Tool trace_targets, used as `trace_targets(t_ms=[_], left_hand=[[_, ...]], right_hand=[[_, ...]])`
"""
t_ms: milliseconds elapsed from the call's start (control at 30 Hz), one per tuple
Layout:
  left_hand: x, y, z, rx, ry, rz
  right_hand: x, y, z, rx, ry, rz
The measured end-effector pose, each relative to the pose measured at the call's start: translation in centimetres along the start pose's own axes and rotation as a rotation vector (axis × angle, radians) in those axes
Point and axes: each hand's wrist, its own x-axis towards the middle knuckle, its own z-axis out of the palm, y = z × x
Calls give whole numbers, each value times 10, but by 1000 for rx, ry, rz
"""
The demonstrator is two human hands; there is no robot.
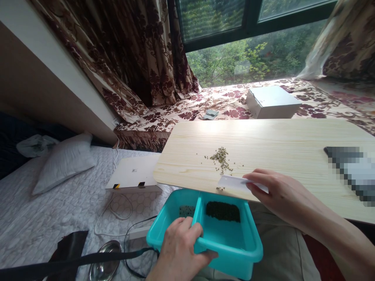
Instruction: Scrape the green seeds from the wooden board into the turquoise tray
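Note:
My left hand (183, 246) grips the near rim of a teal bin (257, 249) at its divider. The bin has two compartments and sits against the table's front edge. Dark green grains (223, 211) fill the far part of its right compartment; a few lie in a pale patch (186, 211) in the left one. Between the fingers and thumb of my right hand (272, 191) is a thin white card (233, 182), held low over the tabletop near its edge. Small greenish-brown grains (222, 156) lie scattered just beyond the card, with a few on its near side.
The pale wooden table (187, 136) bears a dark flat device (351, 171), partly blurred, at right. A white box (133, 171) lies on the bed at left, near cables and a metal bowl (105, 259). Another box (272, 101) stands on the window ledge. A black strap crosses lower left.

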Motion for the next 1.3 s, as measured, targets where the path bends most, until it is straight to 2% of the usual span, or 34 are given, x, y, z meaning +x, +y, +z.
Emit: trace_targets(t_ms=[167, 367, 767, 1000, 1300], left_hand=[[3, 1, -7, 5, 7, 29], [2, 1, -5, 12, 3, 25], [3, 4, -8, 20, -6, 6], [2, 3, -7, 8, 6, 12], [-1, 0, 2, -12, 36, -12]], right_hand=[[-6, 5, 0, 1, -13, 41], [-7, 4, -2, 4, -36, 57], [-19, 10, 3, 48, -8, -8], [-11, -2, -2, 54, -52, 19], [-3, 0, 3, -12, -30, 82]])
